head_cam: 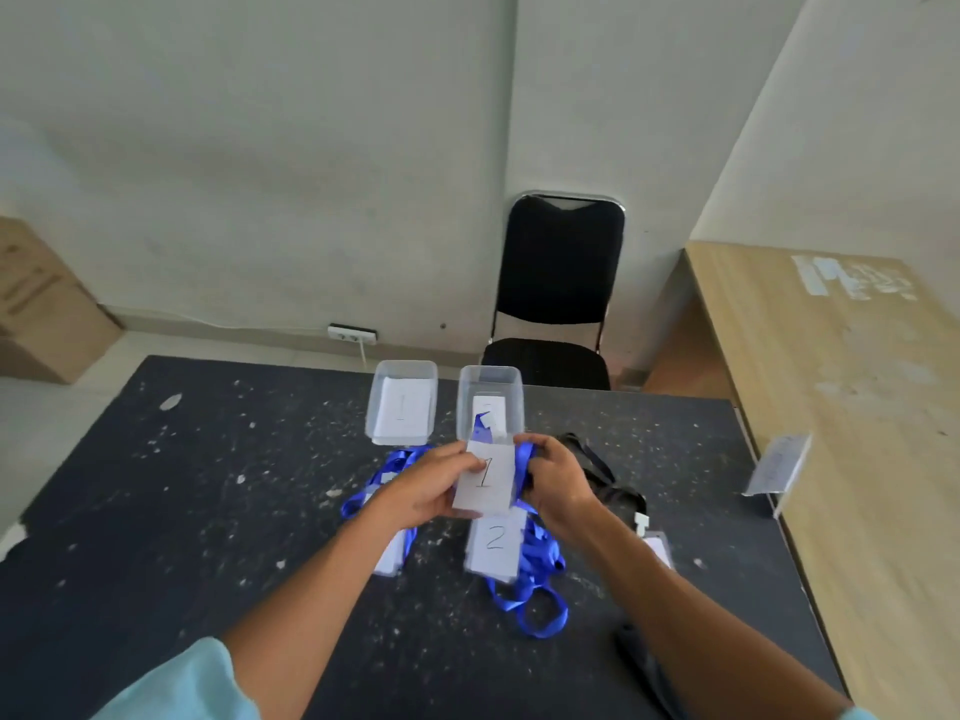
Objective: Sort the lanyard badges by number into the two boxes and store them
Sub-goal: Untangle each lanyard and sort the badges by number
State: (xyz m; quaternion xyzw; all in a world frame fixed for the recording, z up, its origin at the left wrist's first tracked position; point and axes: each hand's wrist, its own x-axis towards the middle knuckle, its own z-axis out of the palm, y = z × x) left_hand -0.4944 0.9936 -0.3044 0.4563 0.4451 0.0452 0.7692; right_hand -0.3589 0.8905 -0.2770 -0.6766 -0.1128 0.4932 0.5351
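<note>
Badge [487, 485] between left hand [431, 485], right hand [558, 480], near box [491, 370].

I'm looking at a plain office room: bare white walls [260, 148], a black padded chair [561, 283] on a metal frame behind the speckled dark desk [208, 485], a light wooden desk [831, 407] along the right, a wall socket [352, 335] low down, and cardboard boxes [47, 314] at left.

Single camera on my head, tilted forward-down. Left hand [434, 488] and right hand [560, 480] close below; chair [561, 283] beyond table [208, 485].
</note>
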